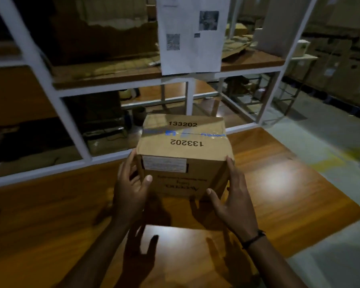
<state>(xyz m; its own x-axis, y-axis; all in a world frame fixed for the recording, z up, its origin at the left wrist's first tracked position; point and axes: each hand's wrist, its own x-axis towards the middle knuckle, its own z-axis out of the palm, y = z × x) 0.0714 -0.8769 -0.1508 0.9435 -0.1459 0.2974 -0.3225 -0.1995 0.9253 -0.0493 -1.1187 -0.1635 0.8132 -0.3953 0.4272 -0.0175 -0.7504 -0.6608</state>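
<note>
A sealed brown cardboard box (183,154) sits at the middle of the view over a wooden table top (279,183). It is printed 133202 twice on top, has blue-printed tape across its lid and a white label on its near face. My left hand (131,188) lies against the box's left side with straight, spread fingers and its thumb on the near face. My right hand (233,196) lies flat against the right side, its thumb by the lower near edge. Whether the box rests on the table or is lifted, I cannot tell.
A white metal rack (121,88) with wooden shelves stands just behind the table, with a printed paper sheet (191,34) hanging on it. Dim boxes and clutter fill the shelves. Grey floor (330,146) lies to the right, with stacked cartons beyond.
</note>
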